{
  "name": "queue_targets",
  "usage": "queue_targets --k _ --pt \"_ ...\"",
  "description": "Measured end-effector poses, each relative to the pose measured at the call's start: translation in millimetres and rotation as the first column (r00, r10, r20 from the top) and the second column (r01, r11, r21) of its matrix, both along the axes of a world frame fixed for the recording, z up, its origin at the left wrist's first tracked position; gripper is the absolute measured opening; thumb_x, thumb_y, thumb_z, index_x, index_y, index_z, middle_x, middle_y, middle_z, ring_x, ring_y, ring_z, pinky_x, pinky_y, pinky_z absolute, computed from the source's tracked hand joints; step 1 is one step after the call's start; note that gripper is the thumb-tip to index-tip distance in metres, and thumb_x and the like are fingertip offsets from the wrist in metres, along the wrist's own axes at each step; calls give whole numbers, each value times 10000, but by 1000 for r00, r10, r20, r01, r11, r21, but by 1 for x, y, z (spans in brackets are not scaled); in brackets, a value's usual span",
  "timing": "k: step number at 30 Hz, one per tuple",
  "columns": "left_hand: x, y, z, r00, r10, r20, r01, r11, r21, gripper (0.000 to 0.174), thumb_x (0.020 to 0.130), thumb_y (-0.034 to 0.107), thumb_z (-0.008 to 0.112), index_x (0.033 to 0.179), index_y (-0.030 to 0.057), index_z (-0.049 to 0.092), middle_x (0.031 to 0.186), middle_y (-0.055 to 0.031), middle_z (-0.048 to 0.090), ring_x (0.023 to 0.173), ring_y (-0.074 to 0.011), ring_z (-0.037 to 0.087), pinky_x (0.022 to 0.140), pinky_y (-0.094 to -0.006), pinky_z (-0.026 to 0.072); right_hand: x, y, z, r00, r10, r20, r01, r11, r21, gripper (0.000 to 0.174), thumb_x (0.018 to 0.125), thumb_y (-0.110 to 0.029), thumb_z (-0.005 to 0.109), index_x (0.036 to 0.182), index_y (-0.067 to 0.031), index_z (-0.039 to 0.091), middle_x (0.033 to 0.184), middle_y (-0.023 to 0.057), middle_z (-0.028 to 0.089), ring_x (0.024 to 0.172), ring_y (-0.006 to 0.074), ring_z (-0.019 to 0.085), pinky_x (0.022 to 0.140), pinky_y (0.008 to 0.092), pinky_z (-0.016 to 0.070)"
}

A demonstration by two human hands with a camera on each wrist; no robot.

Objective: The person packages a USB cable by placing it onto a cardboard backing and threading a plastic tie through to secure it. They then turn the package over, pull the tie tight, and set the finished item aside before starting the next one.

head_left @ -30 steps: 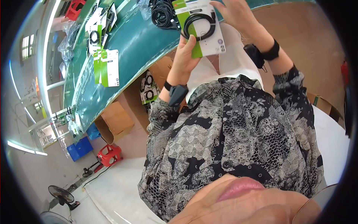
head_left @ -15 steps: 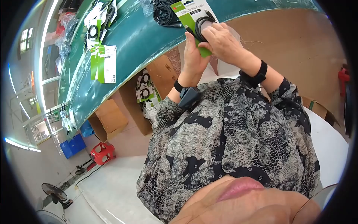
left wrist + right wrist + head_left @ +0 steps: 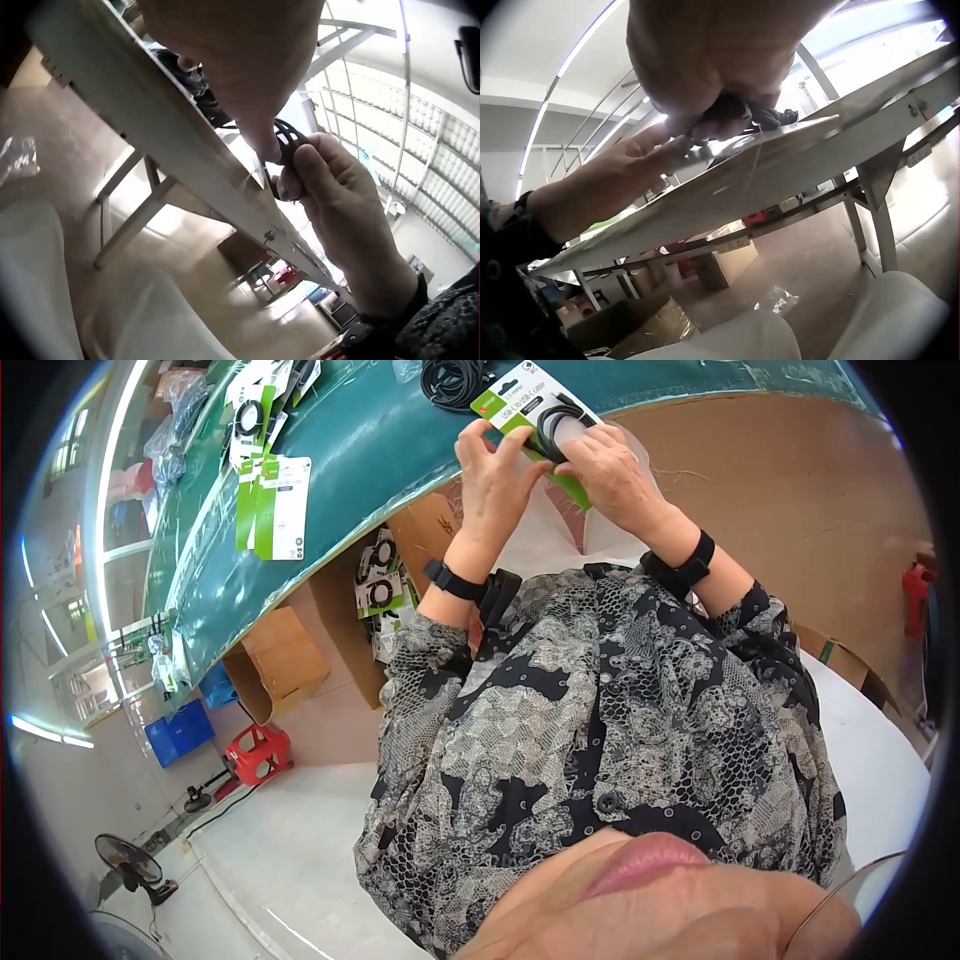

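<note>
A green-and-white card (image 3: 512,398), printed for a USB-C to USB-C cable, is held tilted above the lap at the table's front edge. On its face lies a coiled black cable (image 3: 549,426). The right hand (image 3: 615,478) grips the coil and card from the right, its fingers covering part of the loop. From the left, the left hand (image 3: 492,485) has its thumb and bent fingers at the cable's lower left part. Both hands meet at the black cable (image 3: 288,133) in the left wrist view. The fingertips partly hide the cable end.
On the green table (image 3: 370,460) lie a bundle of black cables (image 3: 450,384), blank-looking cards (image 3: 284,510) and several carded cables (image 3: 248,420). Below stand a box of packed cables (image 3: 382,595) and an open cardboard box (image 3: 285,655). A red stool (image 3: 258,752) stands farther left.
The right hand came down from the card's top right onto the coil. The left hand shifted from holding the card's lower edge to bent fingers at its left side. The card tilted.
</note>
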State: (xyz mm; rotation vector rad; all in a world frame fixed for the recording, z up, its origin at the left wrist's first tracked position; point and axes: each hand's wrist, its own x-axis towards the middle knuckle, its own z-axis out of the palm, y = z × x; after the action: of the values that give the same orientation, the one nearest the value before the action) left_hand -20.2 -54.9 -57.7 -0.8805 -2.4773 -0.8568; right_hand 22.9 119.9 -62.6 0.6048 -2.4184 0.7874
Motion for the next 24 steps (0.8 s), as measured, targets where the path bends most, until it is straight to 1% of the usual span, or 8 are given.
queue_targets --k 6,9,10,13,16,19,22,24 --pt "-30 -10 12 986 -136 -95 113 970 -216 320 699 156 743 964 82 580 1089 -91 481 1037 -284 458 853 -390 419 -8 10 3 1000 -11 -27 12 1000 19 178 776 -127 639 873 -40 517 783 124 543 805 311 528 798 397 402" --pt "-55 -11 15 874 -399 -277 324 904 -279 234 708 131 737 875 72 583 1096 -78 492 1038 -263 471 847 -359 427 -12 11 0 1000 -6 9 6 999 48 178 773 -121 643 876 -37 524 804 125 547 819 309 530 815 399 398" --pt "-62 -10 12 873 -403 -275 329 902 -280 234 708 131 737 875 72 583 1096 -78 492 1038 -263 471 847 -359 427 -14 11 -3 999 -1 35 -1 999 51 179 773 -120 645 881 -35 531 818 125 551 829 308 533 827 400 395" --pt "-74 -8 1 799 -576 170 535 811 235 138 739 86 706 835 61 610 1030 -65 535 961 -234 532 838 -319 436 -18 17 -8 998 18 54 -19 1000 5 188 776 -122 648 897 -27 541 846 127 558 855 309 537 846 401 394" --pt "-79 -6 1 813 -529 245 472 844 255 98 749 50 688 824 45 624 974 -67 557 878 -229 563 822 -302 443 -22 22 -8 998 51 26 -49 994 -98 204 781 -128 651 918 -16 548 873 132 563 887 313 539 859 402 396" --pt "-80 -1 0 811 -514 280 436 850 297 72 753 43 680 813 41 640 909 -63 572 800 -219 578 782 -297 449 -24 27 -5 990 52 131 -20 972 -235 222 809 -144 638 956 -4 548 890 145 566 918 327 538 863 399 409" --pt "-81 6 -2 801 -531 276 420 828 372 59 752 64 681 803 48 657 837 -51 579 729 -203 577 717 -304 453 -24 30 -1 984 83 159 -43 970 -240 217 823 -149 626 956 2 544 892 153 563 920 334 539 852 398 418" --pt "-87 9 1 803 -551 227 550 832 73 59 752 104 682 777 61 652 794 -45 574 709 -206 565 653 -314 431 -24 32 -2 980 98 174 -54 969 -242 214 831 -151 620 956 4 542 894 158 562 920 337 539 847 398 423"
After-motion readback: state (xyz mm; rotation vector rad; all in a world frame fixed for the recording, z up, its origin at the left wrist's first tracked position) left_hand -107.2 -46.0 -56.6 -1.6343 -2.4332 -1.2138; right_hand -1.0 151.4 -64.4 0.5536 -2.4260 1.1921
